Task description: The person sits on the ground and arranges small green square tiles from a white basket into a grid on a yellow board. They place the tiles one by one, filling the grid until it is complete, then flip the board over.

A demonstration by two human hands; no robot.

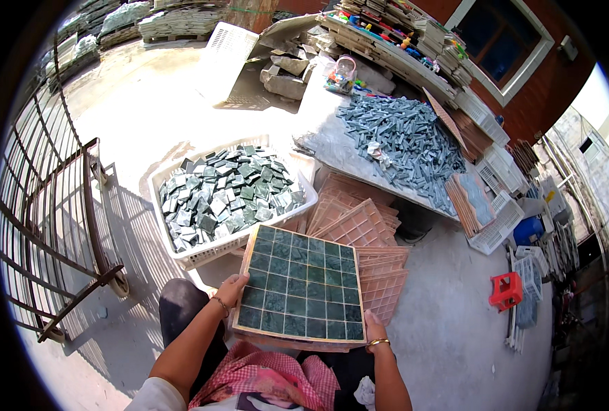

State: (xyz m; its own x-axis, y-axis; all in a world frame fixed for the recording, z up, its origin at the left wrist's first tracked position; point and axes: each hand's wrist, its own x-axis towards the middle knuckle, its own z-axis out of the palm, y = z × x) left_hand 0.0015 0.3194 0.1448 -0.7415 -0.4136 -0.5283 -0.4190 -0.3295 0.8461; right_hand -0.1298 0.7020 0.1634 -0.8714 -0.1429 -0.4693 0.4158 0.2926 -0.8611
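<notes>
A square tray [361,293] filled with rows of dark green stone tiles [297,279] is held over my lap. My left hand [232,290] grips its left edge, the thumb on the rim. On the opposite side, near the lower right corner, my right hand [375,329] holds the edge with its fingers mostly hidden beneath. Under the tray lies part of what looks like another tray or a low support. Just beyond it, to the left, a white plastic crate [212,255] is heaped with loose green square tiles [226,192].
Empty reddish gridded trays [359,226] lie piled beyond my right hand. A board farther back bears a heap of narrow grey-blue stone strips [404,140]. At left stands a wheeled metal rack [92,205]. A red stool [505,291] and plastic baskets [527,274] are at right.
</notes>
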